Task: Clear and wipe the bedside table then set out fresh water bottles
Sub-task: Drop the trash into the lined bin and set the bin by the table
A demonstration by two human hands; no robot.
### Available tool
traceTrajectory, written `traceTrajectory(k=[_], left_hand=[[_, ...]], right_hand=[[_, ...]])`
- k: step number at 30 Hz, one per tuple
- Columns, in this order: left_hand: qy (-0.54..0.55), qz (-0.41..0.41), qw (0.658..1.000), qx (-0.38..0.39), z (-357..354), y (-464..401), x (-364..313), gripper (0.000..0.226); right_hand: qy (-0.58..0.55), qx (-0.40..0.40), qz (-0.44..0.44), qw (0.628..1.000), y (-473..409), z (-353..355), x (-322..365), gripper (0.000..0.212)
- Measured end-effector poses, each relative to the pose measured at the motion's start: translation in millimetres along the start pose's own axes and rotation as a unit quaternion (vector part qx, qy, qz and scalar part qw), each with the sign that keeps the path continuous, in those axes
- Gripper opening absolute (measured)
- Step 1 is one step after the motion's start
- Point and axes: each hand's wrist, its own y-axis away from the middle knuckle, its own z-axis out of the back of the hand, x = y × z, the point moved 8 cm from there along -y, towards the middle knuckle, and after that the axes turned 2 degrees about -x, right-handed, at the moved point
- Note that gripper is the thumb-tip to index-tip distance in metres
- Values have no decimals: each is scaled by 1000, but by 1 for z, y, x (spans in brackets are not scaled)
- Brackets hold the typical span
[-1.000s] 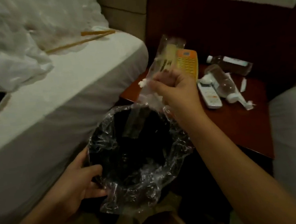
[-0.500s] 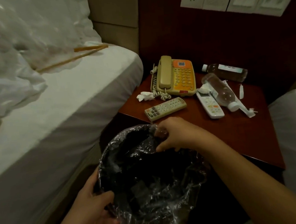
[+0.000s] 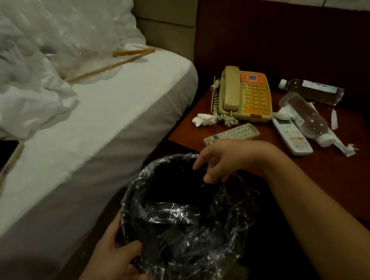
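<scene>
Left hand (image 3: 114,259) is clamped on the near rim of the black waste bin (image 3: 187,218), thumb hooked inside over the clear plastic liner (image 3: 213,256), fingers wrapped round the outside. Right hand (image 3: 224,161) hangs over the bin's far edge, fingers spread loosely apart and pointing down, nothing held in them; whether the fingertips brush the liner is hard to tell. Inside the bin, dark crumpled pieces lie at the bottom.

Over on the red-brown bedside table (image 3: 342,192): a beige and orange telephone (image 3: 243,96) at the back, a crumpled tissue (image 3: 202,119) just beside its coiled cord, a grey remote (image 3: 231,133) near the front edge, a white remote (image 3: 292,136) to its right. Two plastic bottles lie on their sides, one clear bottle (image 3: 306,117) touching the white remote, one dark bottle (image 3: 312,89) behind it. Torn paper scraps (image 3: 347,149) beside them.
</scene>
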Motion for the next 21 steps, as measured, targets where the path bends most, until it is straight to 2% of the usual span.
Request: traceTrajectory(k=[4,7,11,13,15,18,21], left_hand=[[-19,-11,1000,0,-5,2,-3,79],[-10,-9,1000,7,-8,6,-5,79],[17,-4,1000,18,-12,10,-3,78],[17,-5,1000,22,-13,9,-2,78],[11,-9,1000,21,-14,8,0,80],[-4,-4,1000,20,-15,7,4,81],[1,-6,1000,25,-17,7,8,79]], right_hand=[[-45,-211,23,976,-18,38,-1,32],[77,-342,26,936,-35,66,-1,42],[209,-445,29,870,-57,82,5,45],[259,-464,10,847,-65,88,2,45],[305,-445,-28,841,-76,92,-7,48],[321,-386,-65,862,-90,90,-18,48],[300,-382,-35,873,-93,86,-13,31]])
